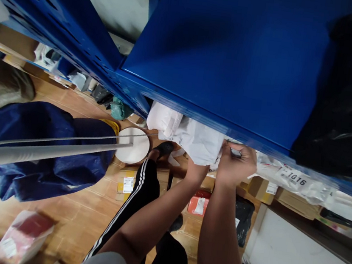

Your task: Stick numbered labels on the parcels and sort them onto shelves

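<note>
A white plastic mailer bag [202,141] hangs over the front edge of a lower level, just beneath the blue shelf [236,58]. My left hand [198,170] reaches up behind the bag, which covers its fingers. To the right of it, my right hand [237,165] is at the shelf's edge with its fingers curled in, close to the bag's right side. What the right fingers pinch is too small to make out. Another white bundle [164,120] lies to the left of the mailer bag.
A clear bag marked 1016 [295,177] lies right of my hands. A black plastic package [346,101] rests on the blue shelf. Cardboard boxes [160,177] and a red package [198,203] sit below. A pale pole on a white round base [132,152] stands left, by blue fabric [73,158].
</note>
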Action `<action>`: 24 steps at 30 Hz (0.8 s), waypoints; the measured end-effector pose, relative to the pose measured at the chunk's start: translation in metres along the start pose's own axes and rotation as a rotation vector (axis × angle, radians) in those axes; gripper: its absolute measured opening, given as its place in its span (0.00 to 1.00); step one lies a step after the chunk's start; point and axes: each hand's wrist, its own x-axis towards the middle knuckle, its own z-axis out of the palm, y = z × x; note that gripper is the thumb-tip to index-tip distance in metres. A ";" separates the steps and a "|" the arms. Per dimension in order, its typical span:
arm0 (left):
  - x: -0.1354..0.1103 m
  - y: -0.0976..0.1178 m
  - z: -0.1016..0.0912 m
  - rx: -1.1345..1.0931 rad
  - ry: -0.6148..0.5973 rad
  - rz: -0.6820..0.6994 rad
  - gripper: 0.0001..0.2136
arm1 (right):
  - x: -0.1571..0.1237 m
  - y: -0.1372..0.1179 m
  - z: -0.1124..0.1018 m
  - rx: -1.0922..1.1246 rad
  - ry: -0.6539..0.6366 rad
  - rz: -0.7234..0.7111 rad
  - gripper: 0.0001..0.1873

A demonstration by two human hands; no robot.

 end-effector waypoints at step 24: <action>0.010 0.056 -0.082 -0.315 0.063 -0.106 0.12 | -0.030 -0.066 -0.023 0.063 -0.281 -0.470 0.15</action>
